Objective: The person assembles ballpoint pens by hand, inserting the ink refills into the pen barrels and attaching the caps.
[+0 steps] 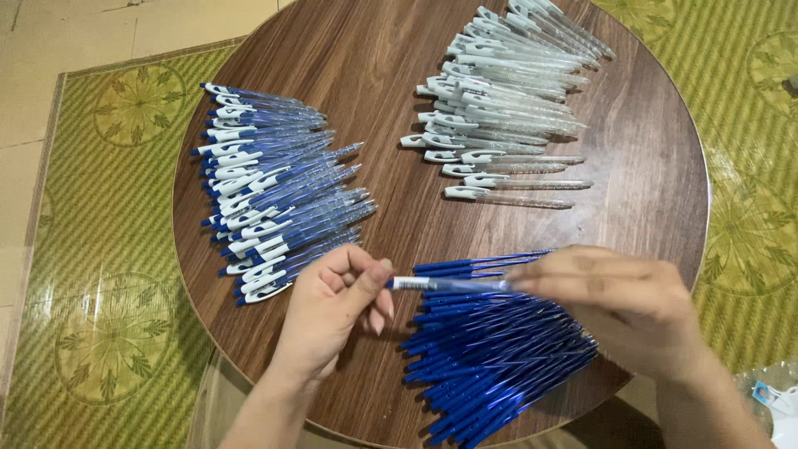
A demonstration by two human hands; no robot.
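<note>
My left hand [337,303] pinches the white end of a pen [449,284] between thumb and fingers. My right hand [619,303] grips the other end of the same pen, which lies level between them with a blue refill inside a clear barrel. Just below the hands a heap of loose blue refills [490,357] lies on the round wooden table [374,58]. Left of my left hand is a pile of assembled blue-and-white pens [274,187]. At the back right lies a pile of empty clear barrels with white clips [503,100].
The table stands on a green and yellow woven mat [100,249] with round leaf patterns. Pale floor tiles [50,33] show at the top left. A clear plastic bag [773,399] lies at the lower right edge.
</note>
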